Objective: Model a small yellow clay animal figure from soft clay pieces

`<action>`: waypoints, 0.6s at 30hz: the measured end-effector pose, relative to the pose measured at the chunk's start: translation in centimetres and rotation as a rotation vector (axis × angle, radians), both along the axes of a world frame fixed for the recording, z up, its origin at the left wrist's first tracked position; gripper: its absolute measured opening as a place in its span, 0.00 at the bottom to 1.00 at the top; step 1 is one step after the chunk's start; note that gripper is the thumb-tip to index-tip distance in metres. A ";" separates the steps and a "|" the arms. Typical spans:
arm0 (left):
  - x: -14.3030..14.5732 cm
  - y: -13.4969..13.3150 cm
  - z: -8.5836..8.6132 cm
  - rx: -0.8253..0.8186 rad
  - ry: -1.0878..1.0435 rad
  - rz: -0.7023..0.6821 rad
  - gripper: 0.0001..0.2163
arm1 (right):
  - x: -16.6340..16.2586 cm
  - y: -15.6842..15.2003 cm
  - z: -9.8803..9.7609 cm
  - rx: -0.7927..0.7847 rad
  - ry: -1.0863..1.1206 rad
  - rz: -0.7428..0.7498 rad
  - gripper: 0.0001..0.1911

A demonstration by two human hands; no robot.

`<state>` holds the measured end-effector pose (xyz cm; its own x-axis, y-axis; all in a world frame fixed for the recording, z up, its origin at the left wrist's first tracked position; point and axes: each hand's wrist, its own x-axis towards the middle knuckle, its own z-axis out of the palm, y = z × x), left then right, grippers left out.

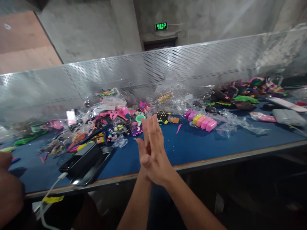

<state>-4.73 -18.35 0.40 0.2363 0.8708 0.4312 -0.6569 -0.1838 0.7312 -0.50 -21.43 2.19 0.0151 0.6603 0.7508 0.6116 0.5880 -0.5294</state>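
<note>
My right hand and my left hand are raised in front of the blue table's edge, palm against palm. The fingers of both are stretched out straight and point up and away from me. Most of my left hand is hidden behind the right one; its thumb shows on the left side. Whether anything lies between the palms cannot be seen. Just beyond my fingertips are a round green-rimmed piece, a black dotted figure and a small orange-brown piece.
Colourful soft clay-like pieces and clear wrappers pile up at left. A phone and a black box lie near the front edge, with a white cable. Right are pink and yellow packs. A perforated metal screen stands behind. Another person's arm is at far left.
</note>
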 end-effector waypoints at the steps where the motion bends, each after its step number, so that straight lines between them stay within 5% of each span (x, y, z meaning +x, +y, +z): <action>1: 0.0 -0.1 -0.2 0.009 -0.001 -0.008 0.28 | -0.1 -0.3 -0.2 -0.018 -0.027 -0.002 0.50; 6: 0.2 -0.2 -0.5 0.032 -0.005 -0.009 0.28 | -0.8 -0.3 -0.3 -0.057 -0.069 -0.042 0.48; 12: 0.8 1.4 0.6 -0.150 -0.011 -0.098 0.30 | 0.6 5.3 1.9 -0.037 -0.029 -0.298 0.32; 18: -0.6 4.0 0.5 -0.338 -0.025 -0.058 0.19 | 3.9 8.4 4.3 0.018 -0.056 -0.191 0.18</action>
<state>-5.36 -14.36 0.90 0.2823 0.9508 0.1273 -0.6780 0.1039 0.7277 3.41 -13.07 6.51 0.0971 0.6362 0.7654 0.7410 0.4672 -0.4823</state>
